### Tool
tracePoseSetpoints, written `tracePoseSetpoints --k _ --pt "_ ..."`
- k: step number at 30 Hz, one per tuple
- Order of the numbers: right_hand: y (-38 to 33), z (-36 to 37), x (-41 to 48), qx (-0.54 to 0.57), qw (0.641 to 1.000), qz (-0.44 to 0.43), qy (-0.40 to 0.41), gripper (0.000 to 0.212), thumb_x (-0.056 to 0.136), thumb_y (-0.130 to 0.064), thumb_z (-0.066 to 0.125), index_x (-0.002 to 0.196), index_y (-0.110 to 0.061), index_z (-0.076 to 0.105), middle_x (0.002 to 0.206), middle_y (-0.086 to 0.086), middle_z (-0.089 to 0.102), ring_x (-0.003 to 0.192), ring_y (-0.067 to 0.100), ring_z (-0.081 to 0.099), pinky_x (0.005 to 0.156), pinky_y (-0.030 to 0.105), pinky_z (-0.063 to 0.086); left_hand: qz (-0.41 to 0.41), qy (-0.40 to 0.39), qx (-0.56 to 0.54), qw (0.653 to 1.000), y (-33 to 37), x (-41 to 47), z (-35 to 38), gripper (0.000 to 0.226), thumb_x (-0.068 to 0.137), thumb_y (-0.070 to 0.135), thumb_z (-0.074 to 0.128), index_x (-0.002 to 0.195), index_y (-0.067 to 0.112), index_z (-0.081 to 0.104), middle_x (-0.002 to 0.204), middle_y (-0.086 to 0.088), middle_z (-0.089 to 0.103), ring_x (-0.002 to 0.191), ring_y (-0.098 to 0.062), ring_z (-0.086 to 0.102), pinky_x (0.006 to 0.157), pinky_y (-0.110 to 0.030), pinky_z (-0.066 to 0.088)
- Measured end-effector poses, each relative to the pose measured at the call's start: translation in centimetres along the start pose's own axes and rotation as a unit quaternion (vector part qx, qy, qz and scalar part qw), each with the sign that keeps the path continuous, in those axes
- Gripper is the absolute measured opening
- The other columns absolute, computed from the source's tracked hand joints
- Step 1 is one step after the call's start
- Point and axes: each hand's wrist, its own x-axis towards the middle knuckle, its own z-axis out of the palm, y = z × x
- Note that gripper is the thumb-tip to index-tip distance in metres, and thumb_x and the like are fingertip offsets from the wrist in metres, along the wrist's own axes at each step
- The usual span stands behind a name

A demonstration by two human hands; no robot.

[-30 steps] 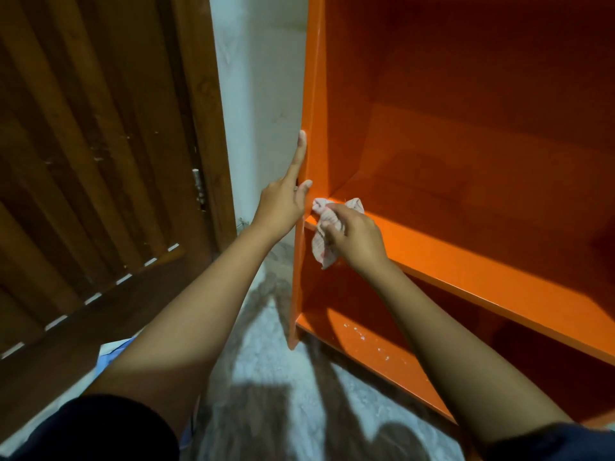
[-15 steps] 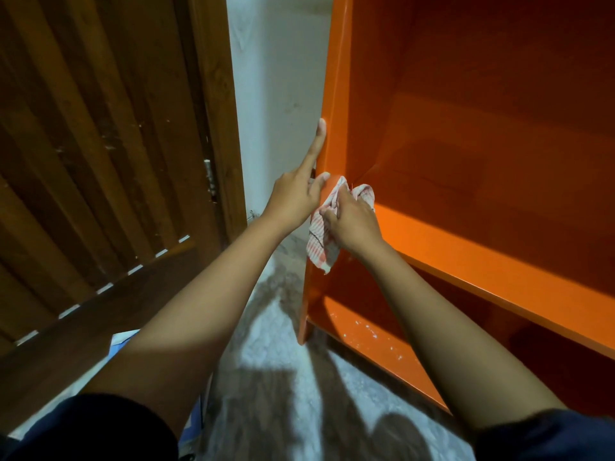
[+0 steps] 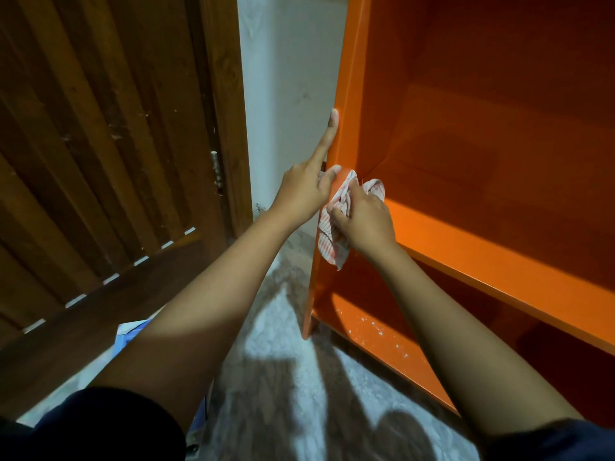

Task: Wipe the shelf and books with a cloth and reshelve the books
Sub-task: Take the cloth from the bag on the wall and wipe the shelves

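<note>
Sliding left since a second ago, the right hand (image 3: pixel 362 221) and its cloth (image 3: pixel 332 242) have reached the corner where the middle board (image 3: pixel 482 261) meets the side panel (image 3: pixel 354 94) of the orange shelf (image 3: pixel 499 144). Earlier they lay further along the board's front edge. The shelf also sits further right in the view than before.

Nearest, dark sleeves (image 3: pixel 100 424) and bare forearms reach out over a pale mottled floor (image 3: pixel 283 344). The right hand's fingers are curled tight round the bunched cloth, pressing it to the board's front left corner, just beside the other hand's thumb. The cloth's long axis runs nearly upright, with the bunched top at the corner and the loose end pointing down. The left hand (image 3: pixel 304 191) rests on the panel and holds nothing. Its index finger lies straight up the front edge, the thumb tip touches that edge lower down, and the other fingers are hidden.

Lower, the bottom board (image 3: pixel 376 331) carries white specks. Beyond stand a pale wall (image 3: pixel 286 78) and a slatted wooden door (image 3: pixel 100 144).
</note>
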Motion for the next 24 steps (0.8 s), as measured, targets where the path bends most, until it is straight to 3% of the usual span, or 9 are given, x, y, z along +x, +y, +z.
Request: tracePoseSetpoints --k 9,17,24 --pt "-0.7 0.4 -0.5 -0.064 0.998 -0.006 0.027 0.063 0.092 -0.039 0.050 0.140 -0.002 0.032 0.121 0.018 0.059 0.112 0.035 0.052 0.090 0.040 0.038 0.000 0.011 0.006 1.000 0.1 0.0 0.1 0.073 0.100 0.029 0.043 0.145 0.035 -0.014 0.112 -0.017 0.062 0.079 -0.025 0.067 0.074 -0.034 0.057" --pt "-0.8 -0.1 -1.1 -0.140 0.989 -0.045 0.022 0.056 0.093 -0.032 0.051 0.134 0.004 0.040 0.114 0.022 0.061 0.107 0.037 0.056 0.086 0.041 0.040 -0.007 0.023 0.008 1.000 0.4 -0.2 0.4 0.071 0.100 0.030 0.042 0.145 0.036 -0.013 0.115 -0.017 0.061 0.087 -0.026 0.066 0.081 -0.035 0.055" --pt "-0.7 -1.0 -1.4 -0.149 0.986 -0.067 0.004 0.043 0.092 -0.030 0.049 0.124 -0.003 0.044 0.110 0.014 0.060 0.104 0.032 0.054 0.083 0.037 0.037 -0.025 0.021 0.014 0.999 0.8 -0.5 0.5 0.072 0.100 0.030 0.042 0.147 0.035 -0.012 0.115 -0.017 0.062 0.087 -0.025 0.066 0.080 -0.037 0.055"
